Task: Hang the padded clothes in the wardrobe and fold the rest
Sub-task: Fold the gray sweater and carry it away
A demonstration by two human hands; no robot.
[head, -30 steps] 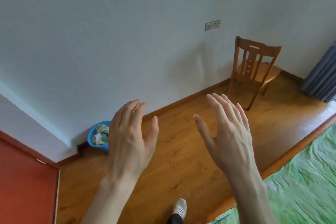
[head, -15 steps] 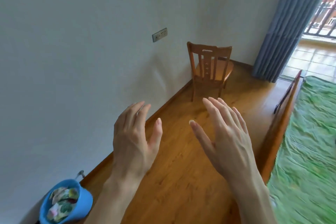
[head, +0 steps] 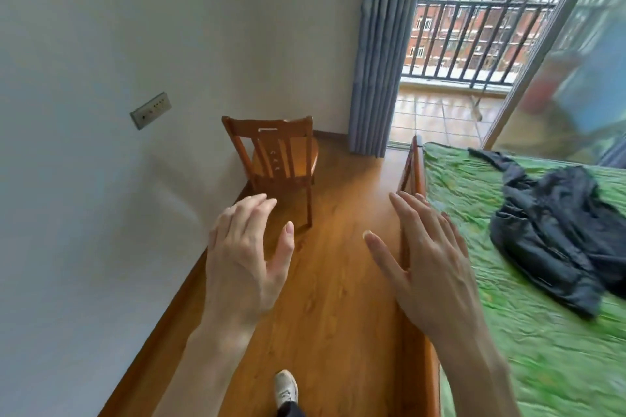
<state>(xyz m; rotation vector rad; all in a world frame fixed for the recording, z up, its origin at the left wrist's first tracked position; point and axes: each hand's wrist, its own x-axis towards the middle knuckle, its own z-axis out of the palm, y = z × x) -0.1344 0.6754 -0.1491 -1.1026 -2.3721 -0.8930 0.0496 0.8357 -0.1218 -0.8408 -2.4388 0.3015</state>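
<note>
The jacket (head: pixel 555 234) lies at the right of the frame on the bed (head: pixel 508 332), crumpled in a loose heap with one sleeve stretched toward the upper part of the bed. It is dark, slightly shiny, and looks thick and puffy, so I judge it is a padded piece that belongs in the wardrobe, not with the folded ones. No wardrobe is in view. Both hands are raised in the middle of the frame and hold nothing: the left hand (head: pixel 247 261) has its grip open with the fingers gently bent, the right hand (head: pixel 430 267) has its fingers straight and spread. The right one is nearer the bed edge, probably ready to reach for the jacket. Behind them a chair (head: pixel 277 162) stands by the wall, on the floor (head: pixel 338 281), and a curtain (head: pixel 379 44) hangs by the balcony door.
</note>
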